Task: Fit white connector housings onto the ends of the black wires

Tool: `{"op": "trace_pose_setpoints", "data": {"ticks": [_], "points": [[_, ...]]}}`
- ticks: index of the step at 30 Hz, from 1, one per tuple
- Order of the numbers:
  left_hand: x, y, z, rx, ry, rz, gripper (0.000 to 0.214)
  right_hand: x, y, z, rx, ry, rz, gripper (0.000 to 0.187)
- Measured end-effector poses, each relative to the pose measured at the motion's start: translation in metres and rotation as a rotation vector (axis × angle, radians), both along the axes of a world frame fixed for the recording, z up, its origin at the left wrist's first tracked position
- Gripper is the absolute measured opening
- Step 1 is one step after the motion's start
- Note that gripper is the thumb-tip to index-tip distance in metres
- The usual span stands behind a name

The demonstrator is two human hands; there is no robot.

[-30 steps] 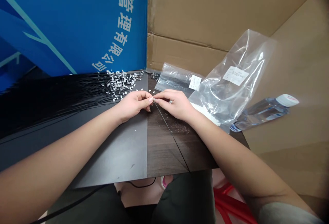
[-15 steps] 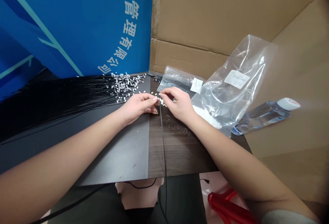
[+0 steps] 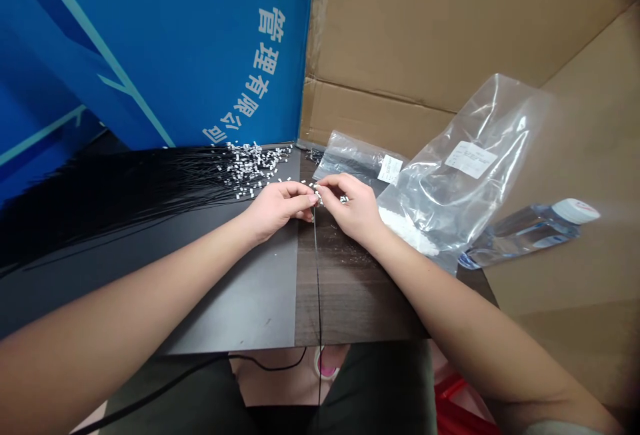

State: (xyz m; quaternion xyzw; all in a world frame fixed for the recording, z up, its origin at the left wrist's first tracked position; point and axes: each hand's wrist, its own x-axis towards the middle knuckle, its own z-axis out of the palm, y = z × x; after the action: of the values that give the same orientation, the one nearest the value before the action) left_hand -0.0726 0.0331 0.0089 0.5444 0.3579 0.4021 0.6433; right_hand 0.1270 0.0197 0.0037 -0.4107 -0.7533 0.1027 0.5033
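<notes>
A thin black wire (image 3: 317,275) hangs over the front edge of the counter (image 3: 240,302) from where the left hand (image 3: 278,210) and right hand (image 3: 351,210) meet, both curled into tight fingertip pinches, though which has hold of it cannot be told, with small white clips (image 3: 255,167) scattered on the counter just beyond them.

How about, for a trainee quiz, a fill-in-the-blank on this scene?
1. A thin wire hangs down from between the left hand and the right hand, and its color is ____.
2. A bundle of wires lies to the ____ of both hands.
3. The board behind the small white pieces is ____.
4. The water bottle lies on its ____.

Missing words: black, left, blue, side.
</notes>
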Motion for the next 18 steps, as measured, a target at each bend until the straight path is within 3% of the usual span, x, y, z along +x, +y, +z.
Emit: {"op": "trace_pose_setpoints", "data": {"ticks": [5,8,12,18], "points": [[0.0,0.0,0.001,0.017,0.022,0.033,0.024,-0.001,-0.004,0.006,-0.099,0.091,0.039,0.016],[-0.001,-0.001,0.002,0.102,0.108,0.05,0.02,0.004,-0.003,0.011,-0.27,0.153,0.062,0.025],[-0.002,-0.002,0.009,0.18,0.222,0.021,0.019,0.012,0.003,0.015,-0.477,0.057,0.163,0.031],[-0.003,-0.003,0.015,0.176,0.314,-0.041,0.019,0.016,0.004,0.013,-0.512,-0.047,0.194,0.028]]}}
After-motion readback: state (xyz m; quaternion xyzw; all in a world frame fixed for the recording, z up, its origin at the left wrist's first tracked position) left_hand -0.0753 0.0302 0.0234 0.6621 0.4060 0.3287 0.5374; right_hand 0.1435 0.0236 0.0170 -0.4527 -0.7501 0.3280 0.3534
